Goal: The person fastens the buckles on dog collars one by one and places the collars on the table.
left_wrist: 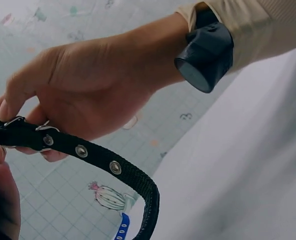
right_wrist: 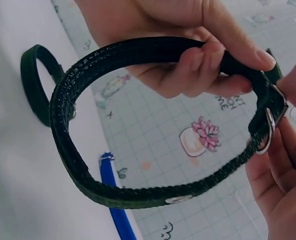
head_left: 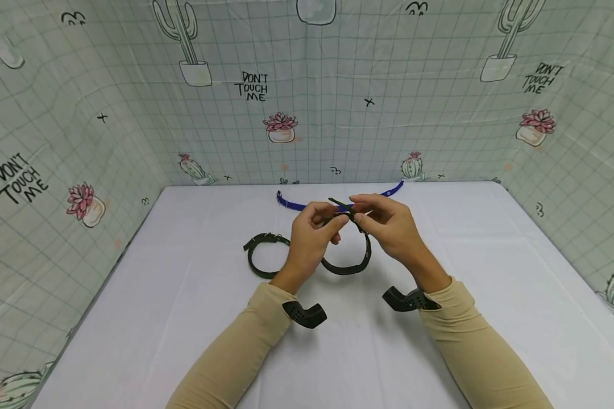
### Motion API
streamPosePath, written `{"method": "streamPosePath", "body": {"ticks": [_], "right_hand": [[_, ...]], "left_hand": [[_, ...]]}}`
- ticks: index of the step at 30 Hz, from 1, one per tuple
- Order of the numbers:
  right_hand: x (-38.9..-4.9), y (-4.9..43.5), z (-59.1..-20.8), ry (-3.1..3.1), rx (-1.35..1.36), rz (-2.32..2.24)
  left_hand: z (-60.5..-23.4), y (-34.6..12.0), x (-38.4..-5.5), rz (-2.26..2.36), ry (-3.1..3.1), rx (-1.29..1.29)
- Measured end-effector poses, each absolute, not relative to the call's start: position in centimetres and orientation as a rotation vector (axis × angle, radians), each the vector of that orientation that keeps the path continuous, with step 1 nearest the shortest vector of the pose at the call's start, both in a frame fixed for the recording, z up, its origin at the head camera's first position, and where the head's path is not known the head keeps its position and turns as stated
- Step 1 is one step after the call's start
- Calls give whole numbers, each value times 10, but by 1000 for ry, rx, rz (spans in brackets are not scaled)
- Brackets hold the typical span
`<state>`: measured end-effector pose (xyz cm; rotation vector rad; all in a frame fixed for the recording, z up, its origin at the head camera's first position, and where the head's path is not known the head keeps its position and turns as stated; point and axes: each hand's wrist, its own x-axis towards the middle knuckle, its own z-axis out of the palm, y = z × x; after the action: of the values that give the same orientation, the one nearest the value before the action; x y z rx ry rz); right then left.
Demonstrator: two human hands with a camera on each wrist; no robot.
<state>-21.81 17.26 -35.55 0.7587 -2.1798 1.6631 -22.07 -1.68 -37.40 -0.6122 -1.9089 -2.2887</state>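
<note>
Green collar (head_left: 345, 271): hanging over the worktop (head_left: 491, 255), left grip (head_left: 307, 236) and right grip (head_left: 391, 227) both pinching it, fingers nearly closed.
Buckle (right_wrist: 285, 101): sitting between; a loosening pinch could be freeing the strap end (head_left: 337, 203).
Second loop (head_left: 266, 237): lying near the left grip, risking a knock if that grip is dipping.
Blue collar (head_left: 293, 205): lying beyond both.

A tan left sleeve (head_left: 235, 346) ends in a plain left cuff (head_left: 272, 291); on the inner side of that left cuff juts a black, angular wrist mount (head_left: 307, 316) with small holes. Across from the left cuff, a matching tan right sleeve (head_left: 483, 341) creases near a second bent black mount (head_left: 401, 300), also perforated
</note>
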Motion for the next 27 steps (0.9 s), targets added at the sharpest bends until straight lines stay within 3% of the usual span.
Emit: {"method": "streamPosePath", "body": {"ticks": [27], "right_hand": [[-200,164,-336,-2182,753,1513]], "left_hand": [[-377,-24,-225,-2373,-2047,-550]]}}
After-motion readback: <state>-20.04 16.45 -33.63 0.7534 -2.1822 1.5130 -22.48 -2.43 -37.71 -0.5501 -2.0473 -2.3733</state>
